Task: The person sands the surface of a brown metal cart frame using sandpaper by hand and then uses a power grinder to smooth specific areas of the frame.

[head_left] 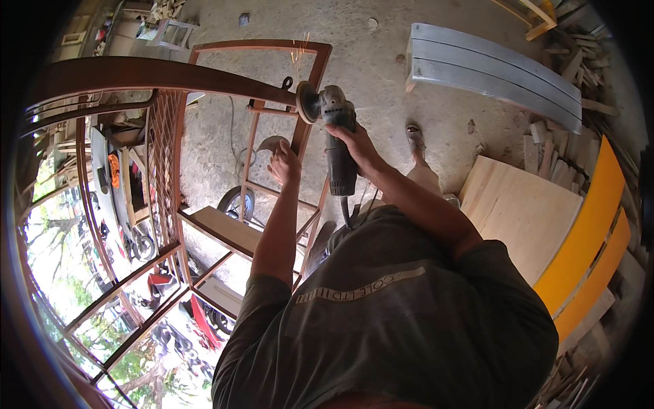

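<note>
My right hand is wrapped round the body of an angle grinder, which has a dark casing and a grey head. Its round disc meets the end of a reddish-brown metal frame's top rail, beside a small metal ring. Orange sparks fly up beyond the disc. Lower and to the left, my left hand has its fingers curled at a grey curved, disc-like piece, whose exact kind I cannot make out. A cord hangs from the grinder's rear end.
The brown frame, with a mesh panel and a wooden shelf board, fills the left. On the right lie a grey slatted bench, a plywood sheet, yellow boards and wood offcuts. A wheel shows below the frame.
</note>
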Demonstrator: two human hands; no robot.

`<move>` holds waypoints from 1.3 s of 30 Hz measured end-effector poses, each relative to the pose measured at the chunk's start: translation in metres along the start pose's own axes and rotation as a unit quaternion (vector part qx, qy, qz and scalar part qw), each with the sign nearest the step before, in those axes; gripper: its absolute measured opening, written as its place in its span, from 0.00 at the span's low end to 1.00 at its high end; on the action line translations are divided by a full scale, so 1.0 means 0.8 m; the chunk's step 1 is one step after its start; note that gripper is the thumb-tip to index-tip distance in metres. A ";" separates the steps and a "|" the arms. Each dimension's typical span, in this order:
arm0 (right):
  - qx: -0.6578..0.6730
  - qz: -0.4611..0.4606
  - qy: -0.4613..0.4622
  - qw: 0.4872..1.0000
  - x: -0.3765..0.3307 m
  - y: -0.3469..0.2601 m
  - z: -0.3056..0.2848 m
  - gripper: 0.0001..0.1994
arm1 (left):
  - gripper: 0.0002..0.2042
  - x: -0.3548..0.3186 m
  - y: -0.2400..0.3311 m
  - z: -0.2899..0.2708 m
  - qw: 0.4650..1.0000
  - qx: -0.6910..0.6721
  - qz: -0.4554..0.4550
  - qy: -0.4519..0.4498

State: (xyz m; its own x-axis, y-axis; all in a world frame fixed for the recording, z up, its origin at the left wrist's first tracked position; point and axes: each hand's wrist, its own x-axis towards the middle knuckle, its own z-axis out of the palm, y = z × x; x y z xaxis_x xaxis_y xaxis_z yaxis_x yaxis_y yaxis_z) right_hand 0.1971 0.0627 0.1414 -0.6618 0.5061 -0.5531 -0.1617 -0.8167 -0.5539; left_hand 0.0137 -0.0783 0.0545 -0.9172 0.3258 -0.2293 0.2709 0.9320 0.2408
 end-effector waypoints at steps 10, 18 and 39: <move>-0.099 0.070 -0.095 0.988 0.031 -0.049 -0.049 0.24 | 0.29 0.000 0.001 -0.001 1.000 0.008 -0.006 0.005; -0.193 0.129 -0.175 0.957 0.062 -0.117 -0.067 0.26 | 0.31 0.001 0.002 -0.002 0.999 0.024 -0.026 -0.025; -0.233 0.198 -0.169 0.937 0.057 -0.150 -0.057 0.23 | 0.28 -0.008 0.008 -0.011 1.000 -0.001 -0.016 0.024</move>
State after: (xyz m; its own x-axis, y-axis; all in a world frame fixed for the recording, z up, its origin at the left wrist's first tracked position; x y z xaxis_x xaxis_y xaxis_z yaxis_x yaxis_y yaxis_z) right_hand 0.2195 0.1966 0.1545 -0.8089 0.0090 -0.5878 0.4304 -0.6721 -0.6025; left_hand 0.0184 -0.0760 0.0655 -0.9381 0.2888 -0.1915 0.2417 0.9413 0.2355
